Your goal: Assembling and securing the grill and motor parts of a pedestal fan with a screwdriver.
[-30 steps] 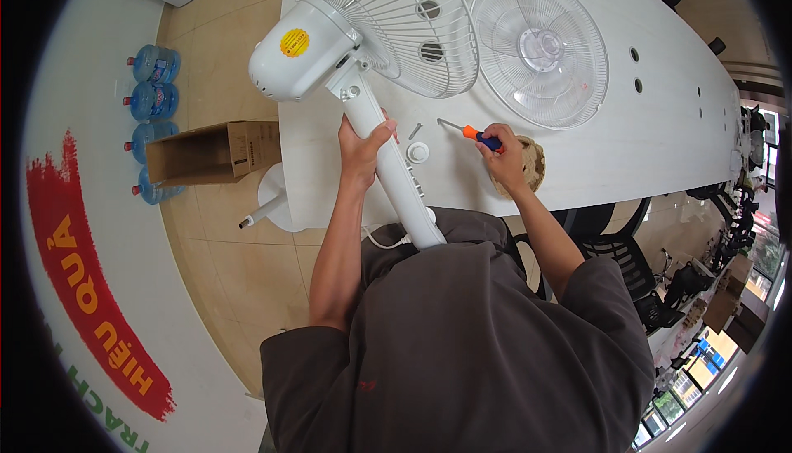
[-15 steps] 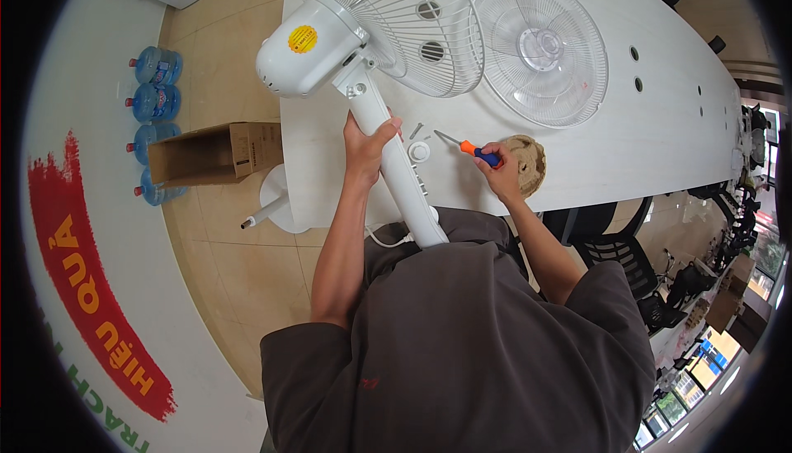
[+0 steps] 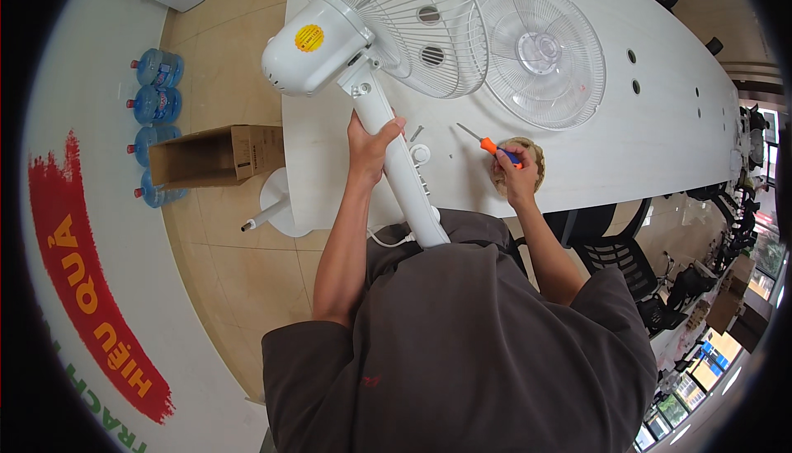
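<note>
The left hand (image 3: pixel 373 146) wraps its fingers round the fan neck (image 3: pixel 404 179), across the near edge of the table (image 3: pixel 660 127) toward the left corner; the right hand (image 3: pixel 520 179) pinches the screwdriver (image 3: pixel 488 146), tip just swung away from the neck, turning nothing; a speck (image 3: pixel 450 156) may be a screw

Loose dark grey-brown top (image 3: pixel 487 346), small red mark (image 3: pixel 370 381); short wide sleeves (image 3: pixel 305 362); bare hands (image 3: pixel 370 146).
</note>
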The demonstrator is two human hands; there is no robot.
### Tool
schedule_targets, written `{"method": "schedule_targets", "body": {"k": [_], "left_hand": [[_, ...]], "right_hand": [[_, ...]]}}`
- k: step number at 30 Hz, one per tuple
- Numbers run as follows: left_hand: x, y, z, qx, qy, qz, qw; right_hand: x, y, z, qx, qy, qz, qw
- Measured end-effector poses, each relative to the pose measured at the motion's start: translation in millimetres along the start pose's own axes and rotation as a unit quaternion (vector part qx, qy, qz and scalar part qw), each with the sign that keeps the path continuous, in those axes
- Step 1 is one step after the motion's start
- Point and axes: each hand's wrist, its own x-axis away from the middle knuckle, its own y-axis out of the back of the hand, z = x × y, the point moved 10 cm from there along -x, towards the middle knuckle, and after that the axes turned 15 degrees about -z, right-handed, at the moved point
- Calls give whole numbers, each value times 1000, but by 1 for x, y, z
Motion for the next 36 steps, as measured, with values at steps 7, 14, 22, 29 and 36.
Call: {"method": "schedule_targets", "body": {"k": [7, 14, 22, 29, 36], "left_hand": [[-5, 4, 3, 10, -26, -3, 1000], [-4, 1, -3, 1, -73, -9, 997], [-4, 5, -1, 8, -50, -12, 999], [-8, 0, 12, 37, 16, 14, 999], [-23, -5, 32, 152, 85, 71, 982]], "right_hand": [[-4, 3, 46, -151, -77, -19, 985], [-2, -39, 177, -247, 71, 59, 965], [87, -158, 298, 117, 459, 232, 850], [88, -195, 299, 150, 510, 209, 821], [129, -251, 316, 159, 612, 257, 731]]}}
